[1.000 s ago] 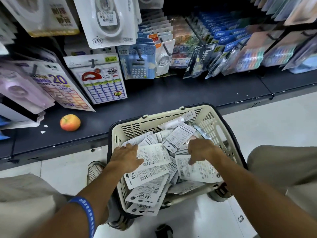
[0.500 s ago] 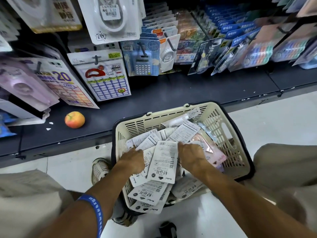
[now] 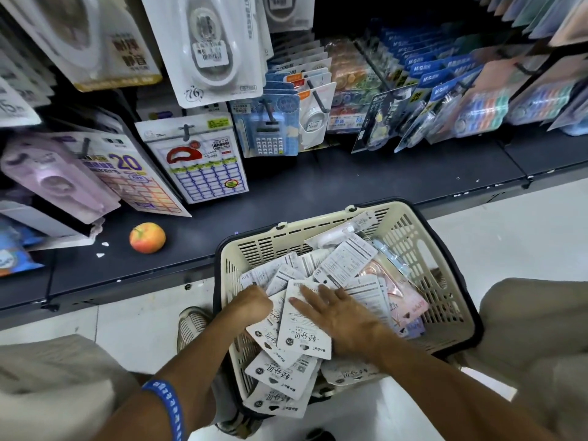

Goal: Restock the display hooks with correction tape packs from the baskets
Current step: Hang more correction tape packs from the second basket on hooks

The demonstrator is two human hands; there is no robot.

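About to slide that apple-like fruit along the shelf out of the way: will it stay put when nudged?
Probably not: the fruit looks round, so it may roll. The dark shelf around it looks flat and smooth, with no visible front lip.

Cream plastic basket (image 3: 410, 230) on the pale floor, heaped with white correction tape packs (image 3: 304, 326) lying back-side up, one pink pack (image 3: 404, 297) among them. Left hand (image 3: 253, 305) curled over the pile's left edge, blue wristband (image 3: 168, 409) on that arm; right hand (image 3: 343, 316) flat, fingers spread on the top pack. Beyond, a dark shelf ledge (image 3: 318, 189) bearing an orange-red fruit (image 3: 147, 237), carded stationery hanging on hooks above.
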